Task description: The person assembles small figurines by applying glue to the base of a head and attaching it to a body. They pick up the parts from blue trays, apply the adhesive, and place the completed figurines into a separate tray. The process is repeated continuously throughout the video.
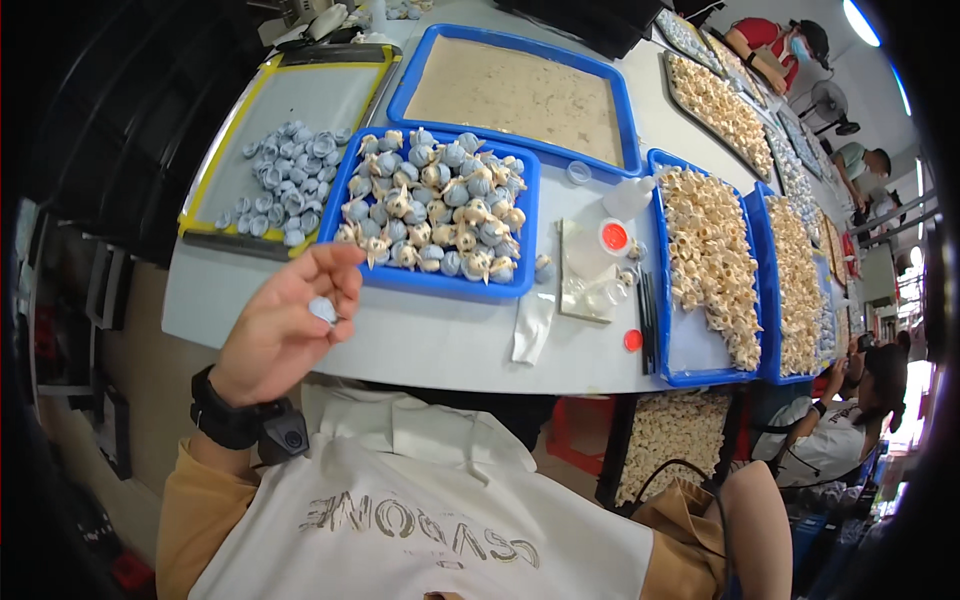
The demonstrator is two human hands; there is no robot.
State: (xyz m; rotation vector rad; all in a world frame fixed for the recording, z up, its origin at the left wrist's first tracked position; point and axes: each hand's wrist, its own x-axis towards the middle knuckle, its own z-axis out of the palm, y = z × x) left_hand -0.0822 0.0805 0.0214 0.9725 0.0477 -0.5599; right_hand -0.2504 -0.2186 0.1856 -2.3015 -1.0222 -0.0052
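Note:
My left hand (300, 320) is raised at the table's front edge, its thumb and fingers closed around a small blue-grey cap (322, 309). Just beyond that hand stands a blue tray (528, 240) heaped with small cream figures that wear the same kind of blue-grey cap. To its left, a flat screen with a yellow-taped border (225, 135) carries a pile of loose blue-grey caps (290, 170). My right arm (757, 520) hangs down at the lower right; its hand is out of sight.
A blue tray with a sandy bottom (510, 95) lies behind. Toward the right are a clear squeeze bottle (628, 198), a jar with a red top (600, 245), dark thin tools (648, 320) and blue trays of cream pieces (710, 255). Other people (785, 50) sit farther along the table.

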